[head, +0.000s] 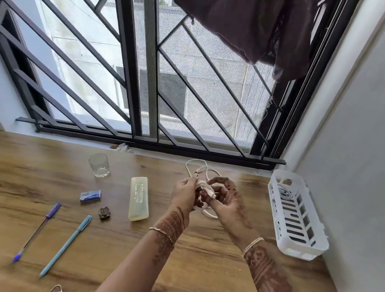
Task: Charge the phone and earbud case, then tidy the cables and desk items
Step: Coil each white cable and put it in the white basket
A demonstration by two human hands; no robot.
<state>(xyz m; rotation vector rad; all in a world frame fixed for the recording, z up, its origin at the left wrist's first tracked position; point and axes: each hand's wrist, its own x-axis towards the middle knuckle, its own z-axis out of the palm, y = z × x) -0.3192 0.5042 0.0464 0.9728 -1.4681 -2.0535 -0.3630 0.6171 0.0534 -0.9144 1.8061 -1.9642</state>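
Holding a white cable (203,184) in both hands, you have it raised above the wooden surface (22,166), just in front of the window sill. Your left hand (184,193) pinches the gathered middle of the cable, its fingers (193,181) curled round the bundle. Your right hand (226,200) faces it from the other side, with the fingers (216,180) bent round the same bundle and the thumb near the cable's connector (211,194), which points down and to the right. One loose loop rises behind your hands toward the window, and another hangs below your palms.

To your right, against the wall, a white basket (297,215) with slotted sides lies on the surface, well apart from your hands. At its far end a pale coil (284,193) shows, though you cannot tell exactly what it is.

To your left lie a translucent case (139,198), nearest your left hand, then a small blue box (90,196) and a small dark object (104,213). A clear glass (99,165) stands upright farther back. Nearer you, a light blue pen (66,245) and a dark blue pen (37,232) lie side by side, apart, both slanting the same way.

A dark cloth (251,23) hangs over the window grille (128,70) above.
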